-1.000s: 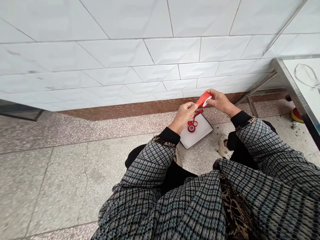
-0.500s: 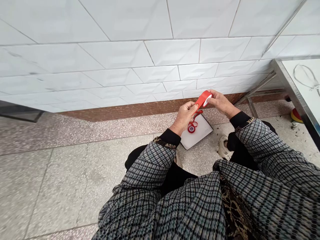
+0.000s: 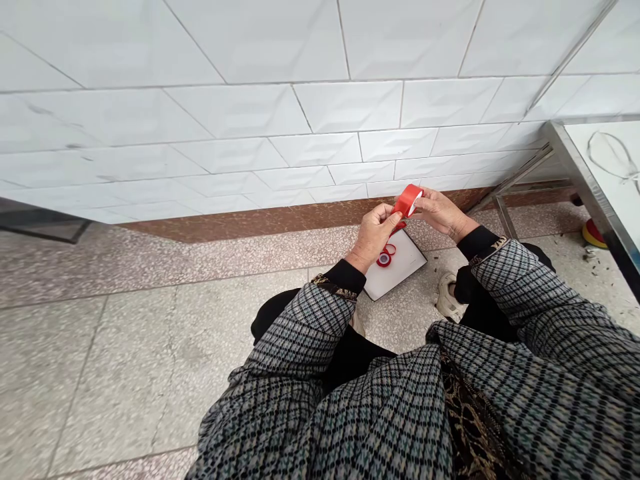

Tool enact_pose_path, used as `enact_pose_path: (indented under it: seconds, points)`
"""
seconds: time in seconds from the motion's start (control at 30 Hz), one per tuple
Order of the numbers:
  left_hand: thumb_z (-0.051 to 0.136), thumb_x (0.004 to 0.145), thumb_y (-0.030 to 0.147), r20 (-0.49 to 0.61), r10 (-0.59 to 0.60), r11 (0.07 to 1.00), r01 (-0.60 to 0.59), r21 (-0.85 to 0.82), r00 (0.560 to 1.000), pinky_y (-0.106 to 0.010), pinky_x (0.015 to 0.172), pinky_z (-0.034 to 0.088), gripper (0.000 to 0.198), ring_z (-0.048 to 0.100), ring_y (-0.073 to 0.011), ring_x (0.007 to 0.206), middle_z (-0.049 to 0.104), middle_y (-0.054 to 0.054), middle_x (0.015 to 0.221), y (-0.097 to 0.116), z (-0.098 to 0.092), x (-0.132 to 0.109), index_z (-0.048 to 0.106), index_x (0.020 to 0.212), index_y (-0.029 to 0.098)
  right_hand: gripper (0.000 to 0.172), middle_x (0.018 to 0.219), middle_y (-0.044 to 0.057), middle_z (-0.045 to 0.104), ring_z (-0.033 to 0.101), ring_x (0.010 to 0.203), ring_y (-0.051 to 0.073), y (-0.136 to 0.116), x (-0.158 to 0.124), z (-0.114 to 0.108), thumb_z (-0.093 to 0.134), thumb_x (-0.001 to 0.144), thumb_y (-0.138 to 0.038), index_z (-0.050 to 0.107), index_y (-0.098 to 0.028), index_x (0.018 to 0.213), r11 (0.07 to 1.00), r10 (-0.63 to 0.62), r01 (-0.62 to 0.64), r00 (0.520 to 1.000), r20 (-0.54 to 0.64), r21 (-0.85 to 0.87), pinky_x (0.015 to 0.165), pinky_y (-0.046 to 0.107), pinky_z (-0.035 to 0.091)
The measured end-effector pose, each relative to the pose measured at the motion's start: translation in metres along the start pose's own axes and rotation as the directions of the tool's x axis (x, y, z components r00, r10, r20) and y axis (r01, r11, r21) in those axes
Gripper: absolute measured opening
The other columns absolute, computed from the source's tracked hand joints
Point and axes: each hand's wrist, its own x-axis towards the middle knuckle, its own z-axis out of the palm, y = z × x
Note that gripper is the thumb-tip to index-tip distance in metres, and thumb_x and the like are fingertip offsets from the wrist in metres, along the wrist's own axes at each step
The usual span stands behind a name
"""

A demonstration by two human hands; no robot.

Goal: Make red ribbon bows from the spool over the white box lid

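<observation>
Two hands (image 3: 373, 235) (image 3: 443, 215), glossy red tape roll (image 3: 409, 200) — white-cored

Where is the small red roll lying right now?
In the head view, the small red roll lies on a white board on the floor, just below the person's left hand.

white glazed rectangular wall tiles (image 3: 240, 120) fill the view from 9 to 3 o'clock, above a strip of brown polished stone skirting (image 3: 250, 227). at 2 o'clock stands a steel-edged, white-topped desk (image 3: 587, 187) on angled metal legs (image 3: 505, 197), with a thin looped cord (image 3: 613, 155) lying on it. a round red-and-yellow object (image 3: 594, 235) sits at 3 o'clock on the speckled grey stone floor (image 3: 125, 373), beside scattered dark debris (image 3: 593, 257).
</observation>
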Motion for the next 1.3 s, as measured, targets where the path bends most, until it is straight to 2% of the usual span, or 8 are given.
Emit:
enact_pose_path:
  seconds: [0.17, 0.33, 0.6, 0.83, 0.97, 1.1, 1.17, 1.3]
  points:
    - [0.093, 0.081, 0.048, -0.001, -0.094, 0.991, 0.094, -0.098, 0.996, -0.022, 0.051, 0.027, 0.040, 0.034, -0.0058, 0.053, 0.047, 0.009, 0.061, 0.006, 0.004, -0.004, 0.067, 0.081, 0.018, 0.037, 0.098, 0.001, 0.078, 0.069, 0.094, 0.021, 0.000, 0.000, 0.001, 0.084, 0.071, -0.032, 0.069, -0.024, 0.104, 0.999, -0.016, 0.015, 0.999, -0.034, -0.032, 0.099, 0.040, 0.057]
    - [0.091, 0.083, 0.046, 0.021, -0.160, 0.980, 0.162, -0.112, 0.987, -0.022, 0.046, 0.018, 0.041, 0.026, -0.0040, 0.047, 0.042, 0.010, 0.056, 0.006, 0.003, -0.004, 0.061, 0.075, 0.019, 0.036, 0.099, 0.002, 0.079, 0.069, 0.095, 0.021, -0.001, -0.001, 0.001, 0.085, 0.071, -0.035, 0.071, -0.025, 0.103, 1.000, -0.018, 0.018, 0.999, -0.031, -0.005, 0.102, 0.043, 0.057]
    - [0.090, 0.086, 0.046, -0.077, -0.050, 0.998, 0.046, -0.053, 0.996, -0.022, 0.048, 0.022, 0.037, 0.030, -0.0055, 0.049, 0.043, 0.011, 0.057, -0.001, 0.005, -0.004, 0.064, 0.084, 0.020, 0.032, 0.090, 0.002, 0.078, 0.070, 0.091, 0.022, 0.004, 0.001, 0.001, 0.084, 0.069, -0.031, 0.072, -0.023, 0.096, 0.995, 0.078, -0.076, 0.997, -0.025, 0.070, 0.098, 0.046, 0.060]
    - [0.087, 0.089, 0.043, -0.009, -0.128, 0.982, 0.125, -0.143, 0.992, -0.022, 0.047, 0.019, 0.036, 0.025, -0.0051, 0.046, 0.040, 0.012, 0.057, -0.002, 0.009, -0.005, 0.058, 0.086, 0.022, 0.031, 0.096, 0.005, 0.080, 0.071, 0.095, 0.024, 0.012, 0.003, -0.002, 0.088, 0.071, -0.032, 0.071, -0.023, 0.095, 0.989, 0.093, -0.092, 0.996, -0.009, 0.120, 0.099, 0.049, 0.062]
    - [0.090, 0.087, 0.031, -0.057, -0.089, 0.983, 0.078, -0.168, 0.994, -0.019, 0.051, 0.031, 0.035, 0.039, -0.0057, 0.051, 0.055, 0.009, 0.066, 0.000, 0.011, -0.005, 0.057, 0.097, 0.023, 0.036, 0.100, 0.005, 0.081, 0.073, 0.097, 0.025, 0.018, 0.004, -0.004, 0.092, 0.072, -0.033, 0.074, -0.023, 0.101, 0.979, 0.109, -0.116, 0.993, 0.051, 0.167, 0.095, 0.048, 0.065]
    - [0.090, 0.088, 0.028, 0.000, -0.075, 0.985, 0.074, -0.155, 0.997, -0.020, 0.055, 0.038, 0.034, 0.052, -0.0089, 0.058, 0.064, 0.004, 0.074, 0.000, 0.008, -0.003, 0.066, 0.112, 0.023, 0.041, 0.099, 0.006, 0.081, 0.073, 0.097, 0.025, 0.022, 0.004, -0.006, 0.097, 0.074, -0.039, 0.075, -0.022, 0.104, 0.972, 0.127, -0.148, 0.984, 0.123, 0.181, 0.092, 0.048, 0.067]
    - [0.090, 0.088, 0.029, 0.025, -0.080, 0.985, 0.083, -0.153, 0.996, -0.020, 0.054, 0.036, 0.033, 0.050, -0.0083, 0.056, 0.062, 0.005, 0.071, -0.002, 0.006, -0.001, 0.069, 0.112, 0.022, 0.042, 0.098, 0.005, 0.081, 0.073, 0.095, 0.025, 0.022, 0.004, -0.006, 0.098, 0.075, -0.040, 0.075, -0.022, 0.104, 0.972, 0.130, -0.153, 0.982, 0.134, 0.176, 0.092, 0.049, 0.067]
    - [0.093, 0.086, 0.037, 0.080, -0.093, 0.983, 0.104, -0.150, 0.992, -0.021, 0.048, 0.028, 0.042, 0.036, -0.0063, 0.047, 0.053, 0.009, 0.061, -0.004, 0.001, 0.002, 0.072, 0.119, 0.021, 0.040, 0.100, 0.006, 0.082, 0.074, 0.097, 0.025, 0.020, 0.003, -0.006, 0.099, 0.077, -0.041, 0.074, -0.024, 0.104, 0.973, 0.136, -0.159, 0.981, 0.140, 0.167, 0.091, 0.048, 0.067]
